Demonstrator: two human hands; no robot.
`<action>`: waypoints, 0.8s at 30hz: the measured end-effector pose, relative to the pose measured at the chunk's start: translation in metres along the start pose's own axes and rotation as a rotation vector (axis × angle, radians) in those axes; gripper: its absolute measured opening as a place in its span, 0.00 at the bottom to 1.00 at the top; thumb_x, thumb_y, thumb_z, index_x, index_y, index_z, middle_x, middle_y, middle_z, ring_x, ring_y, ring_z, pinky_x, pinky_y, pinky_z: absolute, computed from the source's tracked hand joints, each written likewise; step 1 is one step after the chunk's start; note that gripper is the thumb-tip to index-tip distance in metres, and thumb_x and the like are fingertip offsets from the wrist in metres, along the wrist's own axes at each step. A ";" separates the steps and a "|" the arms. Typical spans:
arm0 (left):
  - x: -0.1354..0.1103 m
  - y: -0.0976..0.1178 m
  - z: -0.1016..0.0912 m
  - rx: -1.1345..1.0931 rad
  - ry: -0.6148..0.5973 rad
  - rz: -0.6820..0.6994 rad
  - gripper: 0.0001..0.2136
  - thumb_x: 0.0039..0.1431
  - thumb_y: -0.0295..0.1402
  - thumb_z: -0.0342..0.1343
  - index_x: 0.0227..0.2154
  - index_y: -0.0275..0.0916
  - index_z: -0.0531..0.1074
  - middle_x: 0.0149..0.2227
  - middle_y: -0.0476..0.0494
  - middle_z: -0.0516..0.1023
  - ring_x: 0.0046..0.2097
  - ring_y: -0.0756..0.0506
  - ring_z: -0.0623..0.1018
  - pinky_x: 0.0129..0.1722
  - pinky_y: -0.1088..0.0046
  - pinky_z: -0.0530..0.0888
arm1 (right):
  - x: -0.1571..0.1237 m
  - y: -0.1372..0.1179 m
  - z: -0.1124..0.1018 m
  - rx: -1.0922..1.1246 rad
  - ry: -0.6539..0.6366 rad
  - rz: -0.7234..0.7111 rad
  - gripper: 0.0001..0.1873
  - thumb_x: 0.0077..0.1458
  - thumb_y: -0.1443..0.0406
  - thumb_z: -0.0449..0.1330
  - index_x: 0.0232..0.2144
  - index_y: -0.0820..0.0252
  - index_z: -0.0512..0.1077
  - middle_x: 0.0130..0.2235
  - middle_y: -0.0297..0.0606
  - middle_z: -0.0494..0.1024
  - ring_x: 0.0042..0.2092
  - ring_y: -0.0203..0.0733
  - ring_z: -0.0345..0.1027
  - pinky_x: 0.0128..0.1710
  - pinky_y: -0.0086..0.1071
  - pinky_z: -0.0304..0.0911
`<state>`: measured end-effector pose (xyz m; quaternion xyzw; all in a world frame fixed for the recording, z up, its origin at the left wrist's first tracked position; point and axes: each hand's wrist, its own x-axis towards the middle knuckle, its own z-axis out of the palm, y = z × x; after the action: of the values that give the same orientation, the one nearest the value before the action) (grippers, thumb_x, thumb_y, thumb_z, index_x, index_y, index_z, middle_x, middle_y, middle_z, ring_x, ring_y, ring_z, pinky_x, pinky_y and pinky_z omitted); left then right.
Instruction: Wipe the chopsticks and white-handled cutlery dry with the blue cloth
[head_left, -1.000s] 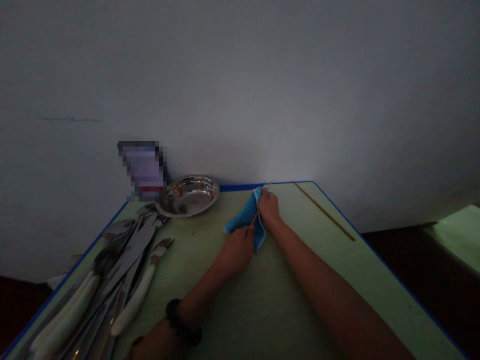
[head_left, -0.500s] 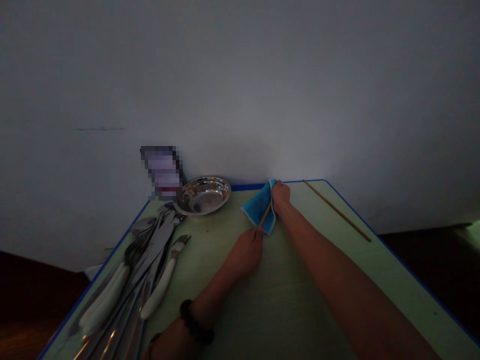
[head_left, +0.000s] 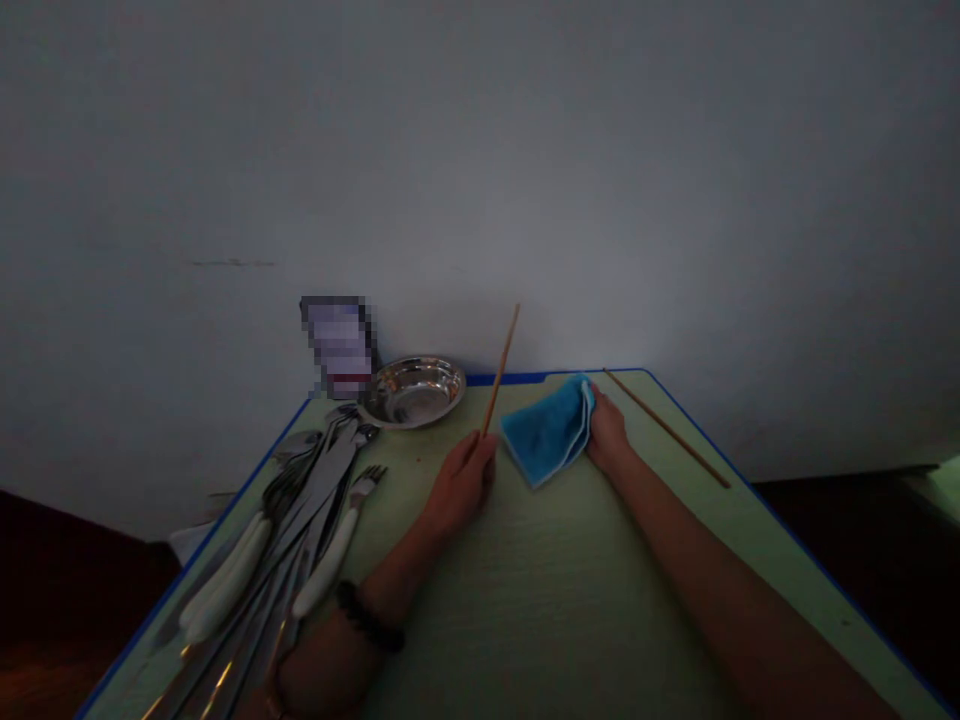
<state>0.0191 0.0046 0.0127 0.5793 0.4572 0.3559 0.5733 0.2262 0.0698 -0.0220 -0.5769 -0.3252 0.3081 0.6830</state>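
My left hand [head_left: 460,482], with a dark beaded bracelet at the wrist, is closed around the lower end of a wooden chopstick [head_left: 501,372] that points up and away. To its right, my right hand [head_left: 607,428] grips one edge of a blue cloth [head_left: 546,430] with a pale border. The cloth hangs toward the left, apart from the chopstick. Another chopstick [head_left: 667,430] lies on the table to the right of my right hand.
On the left of the green, blue-edged table [head_left: 525,620] lies a pile of knives, spoons and forks, with a white-handled fork [head_left: 337,545] at its side. Behind it are a shiny metal bowl [head_left: 416,392] and a blurred-out upright device [head_left: 341,345]. A wall [head_left: 480,180] rises behind the table.
The chopstick in my left hand has come out of the cloth and now points upward. My left hand moved left, and my right hand moved right with the cloth, which has opened out.
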 end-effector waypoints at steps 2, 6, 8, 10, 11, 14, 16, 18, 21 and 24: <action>0.000 -0.001 0.007 -0.016 0.060 0.062 0.12 0.56 0.42 0.43 0.24 0.40 0.55 0.17 0.59 0.52 0.16 0.56 0.56 0.14 0.83 0.56 | -0.023 -0.002 -0.009 -0.024 -0.060 0.018 0.16 0.52 0.56 0.51 0.30 0.62 0.71 0.28 0.36 0.76 0.32 0.38 0.69 0.35 0.32 0.63; -0.002 -0.003 0.017 0.031 0.140 0.159 0.08 0.55 0.39 0.45 0.30 0.40 0.59 0.19 0.58 0.56 0.19 0.55 0.59 0.18 0.82 0.59 | -0.056 -0.006 -0.014 -0.083 -0.204 -0.006 0.14 0.47 0.58 0.56 0.34 0.60 0.73 0.34 0.37 0.77 0.37 0.40 0.69 0.40 0.34 0.62; -0.003 -0.004 0.017 0.086 0.176 0.190 0.08 0.56 0.38 0.44 0.31 0.39 0.61 0.20 0.57 0.56 0.20 0.54 0.60 0.19 0.81 0.59 | -0.060 -0.009 -0.014 -0.101 -0.237 -0.043 0.15 0.48 0.59 0.55 0.38 0.59 0.72 0.39 0.37 0.76 0.40 0.40 0.68 0.43 0.35 0.60; -0.003 -0.004 0.016 0.158 0.214 0.218 0.08 0.57 0.38 0.43 0.30 0.39 0.62 0.20 0.56 0.57 0.21 0.53 0.61 0.20 0.80 0.59 | -0.056 -0.013 -0.016 -0.113 -0.234 -0.083 0.17 0.49 0.60 0.55 0.41 0.59 0.70 0.43 0.39 0.74 0.43 0.40 0.66 0.47 0.36 0.58; -0.003 -0.004 0.015 0.198 0.232 0.232 0.08 0.57 0.37 0.43 0.30 0.39 0.63 0.21 0.55 0.58 0.22 0.53 0.62 0.21 0.80 0.60 | -0.053 -0.016 -0.018 -0.124 -0.221 -0.120 0.17 0.49 0.61 0.54 0.42 0.59 0.69 0.44 0.39 0.73 0.44 0.40 0.65 0.48 0.36 0.57; -0.003 -0.004 0.013 0.327 0.264 0.268 0.08 0.56 0.37 0.45 0.29 0.38 0.65 0.21 0.54 0.61 0.24 0.52 0.63 0.24 0.78 0.60 | -0.050 -0.029 -0.030 -0.247 -0.164 -0.396 0.15 0.52 0.62 0.53 0.41 0.60 0.69 0.44 0.41 0.71 0.47 0.40 0.63 0.50 0.37 0.54; -0.004 -0.005 0.014 0.411 0.249 0.283 0.08 0.55 0.36 0.47 0.29 0.38 0.66 0.20 0.55 0.61 0.23 0.52 0.63 0.23 0.78 0.59 | -0.056 -0.039 -0.035 -0.380 -0.171 -0.628 0.13 0.54 0.62 0.51 0.39 0.59 0.70 0.42 0.41 0.71 0.47 0.41 0.62 0.51 0.38 0.54; -0.004 -0.006 0.016 0.487 0.213 0.291 0.07 0.54 0.36 0.47 0.30 0.38 0.67 0.18 0.55 0.61 0.21 0.52 0.63 0.22 0.78 0.58 | -0.067 -0.046 -0.035 -0.474 -0.259 -0.731 0.12 0.54 0.62 0.51 0.40 0.58 0.69 0.42 0.41 0.71 0.47 0.41 0.62 0.50 0.38 0.55; -0.003 -0.011 0.020 0.589 0.148 0.303 0.07 0.54 0.36 0.48 0.29 0.38 0.68 0.17 0.56 0.61 0.20 0.53 0.62 0.22 0.78 0.57 | -0.089 -0.048 -0.023 -0.523 -0.394 -0.734 0.13 0.54 0.61 0.52 0.41 0.58 0.68 0.41 0.40 0.73 0.46 0.42 0.63 0.48 0.38 0.56; -0.001 -0.015 0.021 0.663 0.068 0.318 0.07 0.52 0.35 0.50 0.30 0.38 0.69 0.19 0.54 0.65 0.21 0.52 0.64 0.22 0.77 0.58 | -0.106 -0.042 -0.006 -0.499 -0.405 -0.618 0.11 0.56 0.60 0.50 0.37 0.59 0.69 0.38 0.39 0.74 0.44 0.41 0.64 0.47 0.38 0.57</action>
<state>0.0367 -0.0044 -0.0039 0.7853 0.4705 0.2923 0.2765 0.1697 -0.0239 0.0099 -0.5279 -0.6740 0.1081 0.5054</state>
